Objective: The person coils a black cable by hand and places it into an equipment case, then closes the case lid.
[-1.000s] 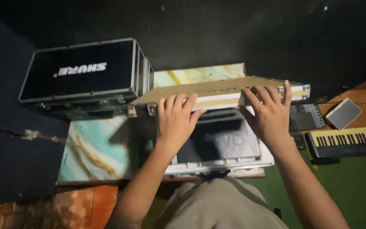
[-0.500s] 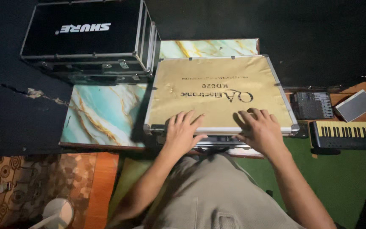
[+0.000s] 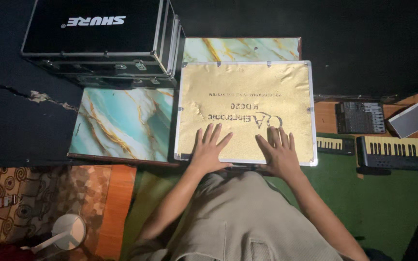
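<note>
Marbled teal worktop (image 3: 117,123) carries a flat gold-lidded, metal-edged case (image 3: 245,96). Left hand (image 3: 208,150) and right hand (image 3: 279,153) lie flat on its near edge. Fingers (image 3: 209,133) spread wide, holding nothing.

A marble-patterned low table (image 3: 117,125) carries a gold-lidded case (image 3: 245,96) and black metal-edged case (image 3: 97,36).

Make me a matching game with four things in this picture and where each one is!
Things:
1. flat gold case with silver metal edges
2. big black case with metal trim
3. black piano keyboard with pale keys
4. round white fan

Places:
A. bottom left, on the floor
B. under both hands
C. far right
D. top left

Pairs: 1-B, 2-D, 3-C, 4-A
</note>
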